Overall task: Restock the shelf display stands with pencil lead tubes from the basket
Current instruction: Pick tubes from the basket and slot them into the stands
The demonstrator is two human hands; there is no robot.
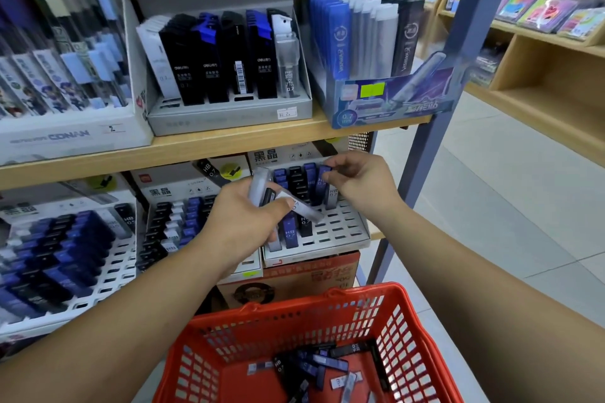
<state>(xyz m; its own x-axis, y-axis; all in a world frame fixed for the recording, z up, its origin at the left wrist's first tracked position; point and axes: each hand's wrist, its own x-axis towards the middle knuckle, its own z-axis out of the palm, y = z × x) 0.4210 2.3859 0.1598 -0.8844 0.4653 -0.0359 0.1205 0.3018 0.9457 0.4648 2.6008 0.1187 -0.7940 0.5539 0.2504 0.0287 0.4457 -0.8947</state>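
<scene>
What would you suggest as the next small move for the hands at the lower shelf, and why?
Probably the right hand should push the blue tube it pinches down into a slot at the back of the white display stand. The tube already sits at that back row, the stand has empty slots, and the left hand holds a bunch of tubes ready to follow.

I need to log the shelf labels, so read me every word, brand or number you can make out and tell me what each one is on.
"CONAN": white display box, upper shelf.
"deli": black lead tubes.
"0.7": blue display box.
"黑晶": lower display stand header.
"HB 0.7": blue tube in that stand.
"HB 0.7": black tube in the red basket.
"2": price tag.
Smaller print: blurred.
</scene>
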